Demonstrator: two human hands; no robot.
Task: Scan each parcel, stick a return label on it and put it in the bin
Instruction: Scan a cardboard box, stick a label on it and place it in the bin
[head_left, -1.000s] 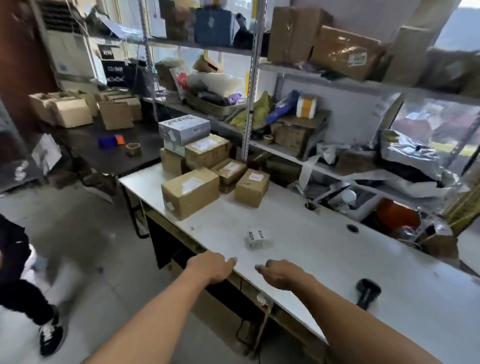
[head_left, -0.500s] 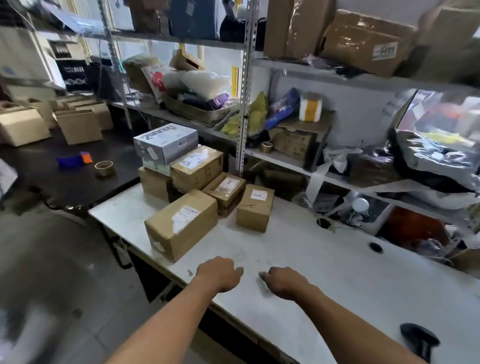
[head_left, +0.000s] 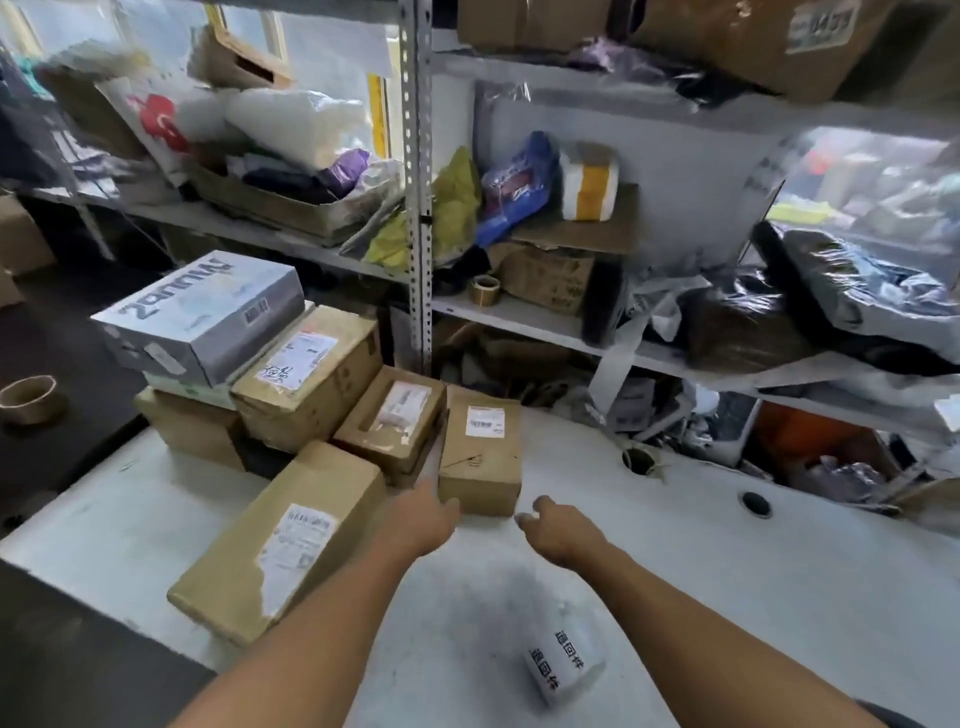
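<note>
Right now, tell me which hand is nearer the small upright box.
Left. The left hand reaches the small box's near-left corner; the right hand hangs just off its near-right corner.

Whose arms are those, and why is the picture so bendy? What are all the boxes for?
A person wears a wide camera on their head, so you see their own arms from above, and edges look curved. The left hand and right hand reach toward a small cardboard parcel on the white table. Neither hand holds anything yet. More parcels are piled at the left, with a grey box on top. Near the arms lies a roll of return labels. Cluttered shelves stand behind.
</note>
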